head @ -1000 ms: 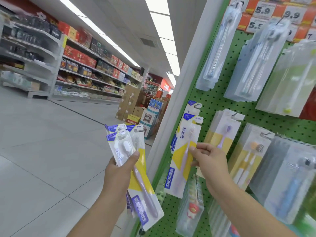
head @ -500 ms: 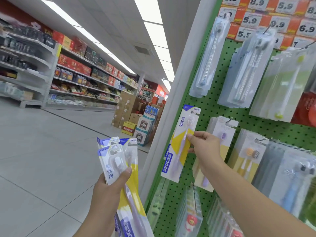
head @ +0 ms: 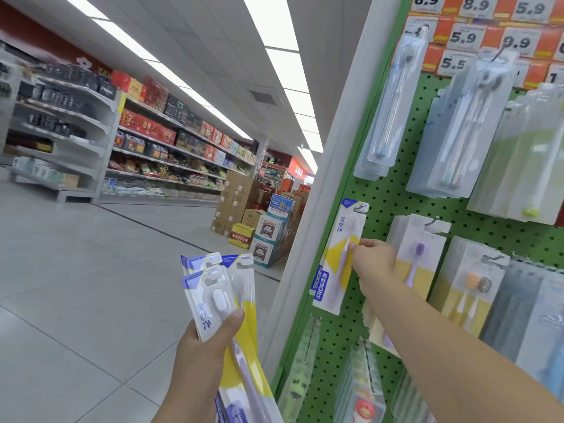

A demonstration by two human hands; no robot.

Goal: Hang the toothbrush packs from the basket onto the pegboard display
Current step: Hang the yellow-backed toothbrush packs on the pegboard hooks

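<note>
Fingers (head: 358,246) of the right hand (head: 374,261) pinch the right edge of a single toothbrush pack (head: 340,257) at mid-height, centre right of the frame. Pack is white, yellow and blue with a purple brush, roughly upright, its top tab against the green pegboard (head: 393,203) near the board's left edge. Whether the tab sits on a hook: cannot tell.

Left hand (head: 203,349), lower centre, grips a fan of like packs (head: 219,288); thumb pressed across the front one, other fingers hidden behind. Count of packs unclear, at least three tabs visible.

Hung packs (head: 418,254) lie just right of the right hand. Clear blister packs (head: 390,111) hang higher, under orange price tags (head: 464,38) at upper right. Stocked shelves (head: 146,138) at left, across the tiled floor (head: 76,285).
</note>
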